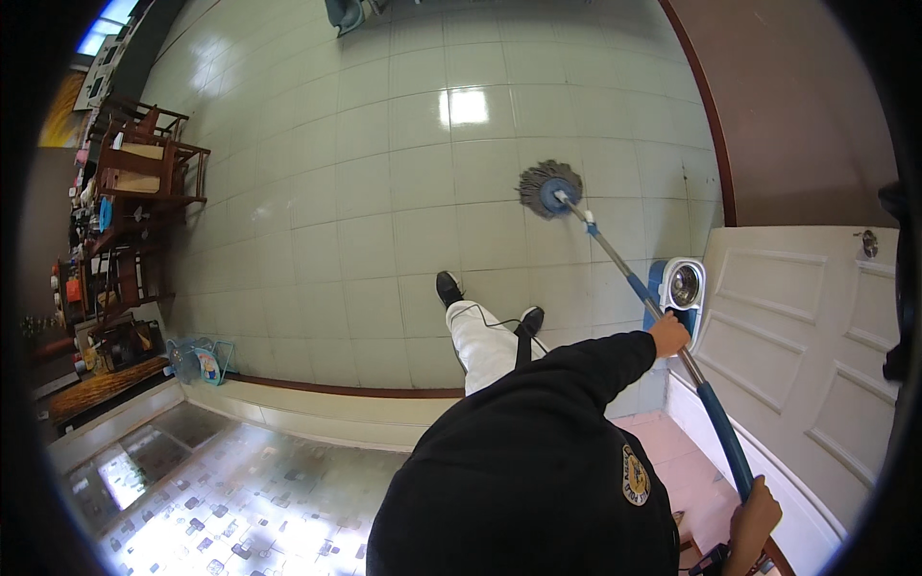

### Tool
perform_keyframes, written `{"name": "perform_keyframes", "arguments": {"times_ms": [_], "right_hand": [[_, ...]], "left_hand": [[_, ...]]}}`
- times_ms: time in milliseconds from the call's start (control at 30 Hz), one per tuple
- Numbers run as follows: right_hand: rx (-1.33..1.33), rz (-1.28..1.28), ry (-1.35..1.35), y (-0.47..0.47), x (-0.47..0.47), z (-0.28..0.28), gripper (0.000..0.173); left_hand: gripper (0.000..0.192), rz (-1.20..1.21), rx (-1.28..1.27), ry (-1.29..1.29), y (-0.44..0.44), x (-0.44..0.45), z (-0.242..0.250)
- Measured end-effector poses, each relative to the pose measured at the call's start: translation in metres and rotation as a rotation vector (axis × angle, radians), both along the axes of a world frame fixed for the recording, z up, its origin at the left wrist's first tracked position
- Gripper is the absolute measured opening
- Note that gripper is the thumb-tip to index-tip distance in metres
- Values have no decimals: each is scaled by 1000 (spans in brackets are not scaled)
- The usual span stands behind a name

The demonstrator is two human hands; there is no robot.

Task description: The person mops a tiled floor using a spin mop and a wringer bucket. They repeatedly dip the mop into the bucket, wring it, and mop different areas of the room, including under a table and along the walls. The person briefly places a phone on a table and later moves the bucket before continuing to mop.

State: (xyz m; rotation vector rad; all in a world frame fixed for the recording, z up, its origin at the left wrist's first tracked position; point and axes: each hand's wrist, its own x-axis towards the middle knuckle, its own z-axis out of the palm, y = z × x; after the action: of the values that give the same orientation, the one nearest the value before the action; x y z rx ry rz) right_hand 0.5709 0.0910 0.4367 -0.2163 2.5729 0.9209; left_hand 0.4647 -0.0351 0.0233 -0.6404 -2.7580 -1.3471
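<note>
A spin mop with a round head of grey strands rests on the pale tiled floor, ahead and to the right of my shoes. Its metal handle, with blue sleeves, slants down to the right. One hand of mine, the left, is closed round the bare metal part of the handle, beside the bucket. Lower right, my right hand grips the dark teal grip near the top end; some of its fingers are hidden. A blue and white mop bucket with a metal spin basket stands behind the handle, near the white door.
A white panelled door and a brown wall bound the right side. Wooden chairs and a cluttered table line the left. A large clear water bottle lies by the low ledge at lower left.
</note>
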Motion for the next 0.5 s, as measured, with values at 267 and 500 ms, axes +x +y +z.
{"name": "perform_keyframes", "arguments": {"times_ms": [267,500], "right_hand": [[72,-75,-60,34,20,68,32],[45,-224,-185,42,20,54,33]], "left_hand": [[9,-303,148,-20,88,13,38],[20,-287,36,-202,51,21,43]]}}
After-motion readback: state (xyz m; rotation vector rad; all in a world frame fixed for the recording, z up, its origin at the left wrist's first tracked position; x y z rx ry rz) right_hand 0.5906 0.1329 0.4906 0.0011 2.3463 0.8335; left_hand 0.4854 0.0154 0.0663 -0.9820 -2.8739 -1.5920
